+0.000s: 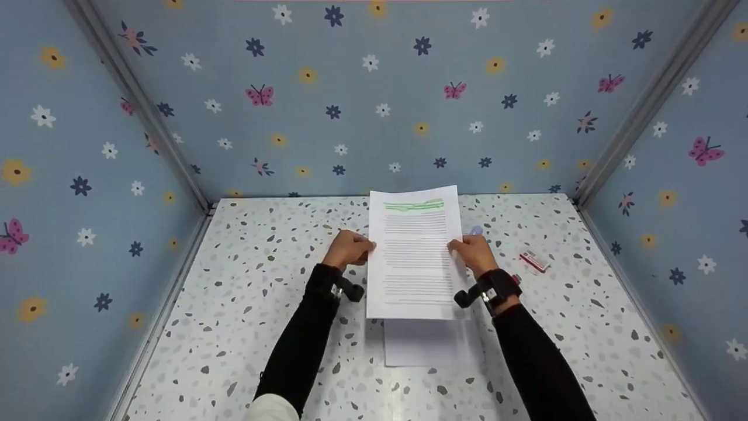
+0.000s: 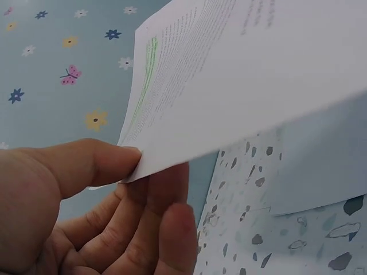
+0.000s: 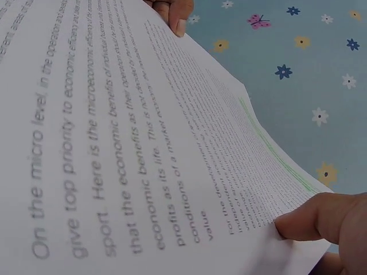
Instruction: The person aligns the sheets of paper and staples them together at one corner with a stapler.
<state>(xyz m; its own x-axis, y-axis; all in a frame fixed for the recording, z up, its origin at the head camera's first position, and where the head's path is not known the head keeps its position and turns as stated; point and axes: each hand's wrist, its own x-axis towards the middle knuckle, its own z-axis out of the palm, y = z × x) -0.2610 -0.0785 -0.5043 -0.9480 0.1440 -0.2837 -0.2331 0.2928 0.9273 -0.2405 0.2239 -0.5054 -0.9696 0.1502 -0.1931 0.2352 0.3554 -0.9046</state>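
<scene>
A printed sheet of paper [image 1: 415,257] is held up above the table, its top lines marked with green highlighter [image 1: 414,205]. My left hand [image 1: 349,248] pinches its left edge between thumb and fingers; the left wrist view shows the thumb [image 2: 114,163] on top and the fingers curled beneath. At the right edge, my right hand [image 1: 474,252] grips the sheet with the thumb [image 3: 309,217] on the printed face. Below it, a second white sheet [image 1: 429,345] lies on the table, partly covered by the held one.
A small red and white box [image 1: 534,261] lies on the speckled table [image 1: 257,292] to the right. A light-blue object [image 1: 476,230] shows partly behind my right hand, its kind unclear. Behind my left hand, a thin brownish thing peeks out. Flower-patterned walls [image 1: 380,93] enclose the back and sides.
</scene>
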